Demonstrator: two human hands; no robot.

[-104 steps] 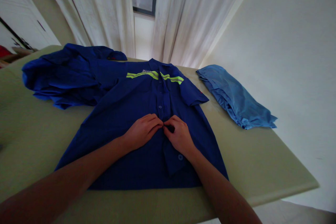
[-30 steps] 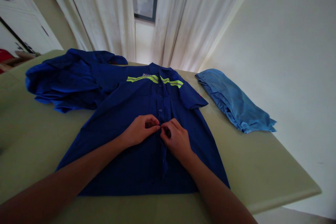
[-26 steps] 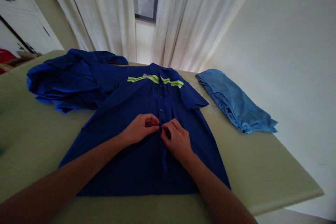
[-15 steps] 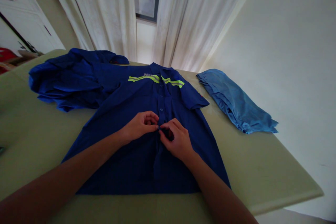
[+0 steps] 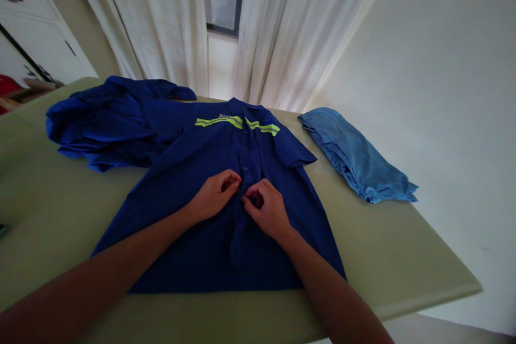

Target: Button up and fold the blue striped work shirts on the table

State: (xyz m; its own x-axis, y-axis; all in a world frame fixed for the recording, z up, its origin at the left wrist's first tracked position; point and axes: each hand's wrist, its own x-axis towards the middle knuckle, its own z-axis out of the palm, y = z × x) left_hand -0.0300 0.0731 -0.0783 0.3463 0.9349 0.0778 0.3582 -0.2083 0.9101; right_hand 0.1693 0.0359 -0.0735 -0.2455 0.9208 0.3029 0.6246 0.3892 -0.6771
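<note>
A dark blue short-sleeved work shirt (image 5: 193,172) lies spread face up, collar away from me, with a yellow-green reflective stripe across its chest. My left hand (image 5: 217,193) is closed, thumb and forefinger pinching the shirt's front opening below the visible buttons. Just to the right and slightly nearer, my right hand (image 5: 268,207) pinches the placket too, its fingers curled round the cloth edge. Between the fingertips there is a small gap. Whether a button sits in either pinch is too small to tell.
The shirt lies on a pale green table (image 5: 403,258). More dark blue clothing (image 5: 105,123) is heaped at the left, touching the shirt's sleeve. A folded light blue garment (image 5: 358,156) lies at the right by the wall. Pale curtains (image 5: 169,21) hang behind the table.
My left fingertips have moved a little up and away from the right ones, where they met before. The placket below my right hand has shifted slightly. The view has moved slightly.
</note>
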